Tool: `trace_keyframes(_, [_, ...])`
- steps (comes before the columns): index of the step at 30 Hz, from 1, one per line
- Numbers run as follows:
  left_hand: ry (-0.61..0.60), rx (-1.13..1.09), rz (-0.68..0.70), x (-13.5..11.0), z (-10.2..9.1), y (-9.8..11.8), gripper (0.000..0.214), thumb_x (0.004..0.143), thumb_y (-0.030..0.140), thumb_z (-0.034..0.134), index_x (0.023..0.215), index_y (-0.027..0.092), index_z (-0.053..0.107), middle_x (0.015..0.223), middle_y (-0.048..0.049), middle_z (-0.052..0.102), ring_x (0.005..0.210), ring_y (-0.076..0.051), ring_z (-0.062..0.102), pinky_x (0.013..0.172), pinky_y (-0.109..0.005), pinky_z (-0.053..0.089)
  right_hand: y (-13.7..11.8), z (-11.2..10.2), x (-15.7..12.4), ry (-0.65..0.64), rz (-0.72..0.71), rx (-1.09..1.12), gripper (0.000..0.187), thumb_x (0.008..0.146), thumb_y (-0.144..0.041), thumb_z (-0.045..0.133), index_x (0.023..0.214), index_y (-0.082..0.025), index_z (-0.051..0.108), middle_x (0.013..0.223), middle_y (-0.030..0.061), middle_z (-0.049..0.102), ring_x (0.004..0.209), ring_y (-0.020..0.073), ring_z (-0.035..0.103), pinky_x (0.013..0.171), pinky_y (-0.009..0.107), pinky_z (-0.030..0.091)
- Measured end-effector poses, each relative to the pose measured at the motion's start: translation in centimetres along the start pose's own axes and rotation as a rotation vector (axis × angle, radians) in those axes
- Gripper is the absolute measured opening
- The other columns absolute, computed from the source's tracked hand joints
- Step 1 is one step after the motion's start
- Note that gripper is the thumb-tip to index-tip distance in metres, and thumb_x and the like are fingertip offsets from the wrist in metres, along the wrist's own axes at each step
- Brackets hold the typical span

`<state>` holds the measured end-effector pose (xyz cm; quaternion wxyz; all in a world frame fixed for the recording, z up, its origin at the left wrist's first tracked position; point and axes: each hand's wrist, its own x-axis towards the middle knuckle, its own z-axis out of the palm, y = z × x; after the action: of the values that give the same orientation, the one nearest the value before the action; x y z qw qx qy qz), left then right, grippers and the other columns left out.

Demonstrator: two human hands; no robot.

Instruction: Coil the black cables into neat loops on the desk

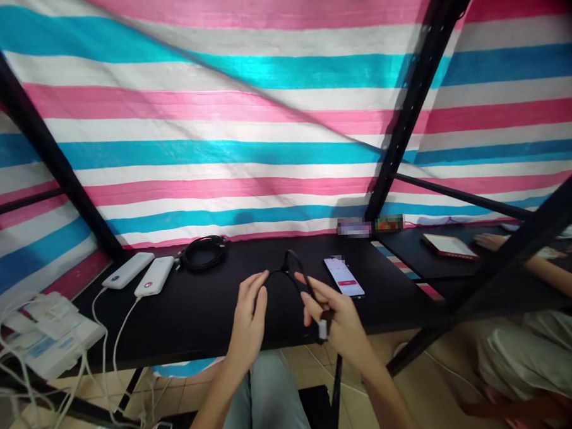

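My left hand (249,317) and my right hand (337,320) are raised over the front of a black table (195,313). Between them runs a thin black cable (293,271) bent into a loop. My left fingers pinch one side of the loop. My right hand is closed around the other side, with the cable's plug end (323,327) hanging down from it. Just behind my right hand a phone (344,276) lies flat with its screen lit.
Two white power banks (141,276) with white cords and a coiled black cable (203,252) lie at the back left. A white power strip (45,342) sits at far left. Black frame bars cross the striped tarp. Another person's hand (490,240) rests near a tablet (448,245) at right.
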<state>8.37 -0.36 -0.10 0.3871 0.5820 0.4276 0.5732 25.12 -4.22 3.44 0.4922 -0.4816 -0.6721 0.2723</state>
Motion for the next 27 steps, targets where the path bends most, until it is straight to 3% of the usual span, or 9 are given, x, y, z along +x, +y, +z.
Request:
trace_keyframes(4, [-0.256,-0.22,-0.067,0.1,1.1,2.4,0.054,0.09,0.054,0.03,0.108,0.019,0.066,0.127,-0.0106,0.056,0.121,-0.026,0.047,0.101,-0.042,0.039,-0.7,2.8,-0.4,-0.077,-0.174,-0.346,0.038,0.088,-0.032,0.05,0.124,-0.024,0.058,0.056,-0.0028,0.06,0.049,0.0105,0.054,0.051,0.02,0.04])
trace_keyframes(7, [-0.205,-0.284,-0.093,0.8,0.5,3.2,0.044,0.087,0.051,0.043,0.095,0.016,0.068,0.123,-0.0107,0.059,0.116,-0.024,0.052,0.099,-0.037,0.042,-1.6,2.7,-0.6,-0.124,-0.261,-0.426,0.034,0.087,-0.032,0.053,0.12,-0.028,0.061,0.068,-0.0007,0.069,0.058,0.013,0.062,0.058,0.022,0.045])
trace_keyframes(10, [-0.101,-0.515,-0.243,1.6,-2.1,3.7,0.038,0.085,0.049,0.049,0.08,0.014,0.063,0.082,-0.0065,0.069,0.076,-0.015,0.066,0.071,-0.027,0.054,-1.8,-0.1,-0.5,-0.01,-0.205,-0.37,0.027,0.09,-0.031,0.048,0.11,-0.029,0.066,0.084,-0.0001,0.072,0.072,0.0136,0.066,0.067,0.023,0.048])
trace_keyframes(12, [-0.026,-0.749,-0.307,2.0,-4.8,4.1,0.031,0.087,0.046,0.05,0.073,0.019,0.055,0.045,0.0075,0.048,0.031,-0.005,0.042,0.033,-0.014,0.038,-1.2,-2.7,-0.4,0.126,-0.153,-0.386,0.027,0.091,-0.031,0.045,0.104,-0.027,0.069,0.079,-0.0003,0.071,0.068,0.0137,0.065,0.064,0.023,0.049])
trace_keyframes(13, [-0.051,-0.839,-0.31,2.2,-6.3,4.4,0.028,0.09,0.043,0.045,0.077,0.02,0.054,0.04,0.0107,0.037,0.023,-0.003,0.027,0.026,-0.012,0.025,-0.8,-4.0,-0.4,0.156,-0.137,-0.404,0.027,0.09,-0.032,0.046,0.101,-0.027,0.07,0.075,-0.0006,0.07,0.065,0.0138,0.064,0.062,0.024,0.049])
trace_keyframes(15, [-0.048,-0.96,-0.234,2.5,-8.9,5.0,0.033,0.095,0.04,0.032,0.084,0.02,0.055,0.039,0.0118,0.028,0.021,-0.002,0.012,0.022,-0.013,0.016,-0.1,-5.9,-0.5,0.103,-0.14,-0.448,0.025,0.088,-0.032,0.05,0.103,-0.027,0.069,0.073,-0.0011,0.069,0.064,0.0141,0.063,0.062,0.024,0.048])
trace_keyframes(18, [-0.032,-1.053,-0.102,3.1,-11.4,5.7,0.043,0.097,0.041,0.02,0.09,0.018,0.056,0.04,0.0125,0.017,0.022,-0.002,0.002,0.025,-0.011,0.022,0.6,-6.8,-0.7,0.045,-0.18,-0.513,0.027,0.081,-0.037,0.062,0.105,-0.029,0.067,0.071,-0.003,0.066,0.058,0.0115,0.059,0.058,0.022,0.046])
trace_keyframes(22, [-0.114,-1.177,0.016,3.7,-11.7,6.1,0.042,0.097,0.041,0.021,0.095,0.017,0.055,0.041,0.0119,0.021,0.02,-0.002,0.008,0.022,-0.013,0.014,0.4,-5.0,-0.7,-0.089,-0.226,-0.562,0.05,0.066,-0.043,0.076,0.112,-0.029,0.063,0.075,-0.0037,0.064,0.051,0.0081,0.052,0.051,0.02,0.042])
trace_keyframes(27, [-0.244,-1.197,-0.063,3.7,-8.5,7.2,0.048,0.098,0.035,0.012,0.099,0.015,0.055,0.042,0.0095,0.034,0.021,-0.004,0.02,0.021,-0.015,0.014,-0.3,0.0,-0.8,-0.311,-0.34,-0.6,0.049,0.077,-0.03,0.068,0.125,-0.031,0.055,0.094,0.0009,0.063,0.062,0.0081,0.058,0.058,0.018,0.043])
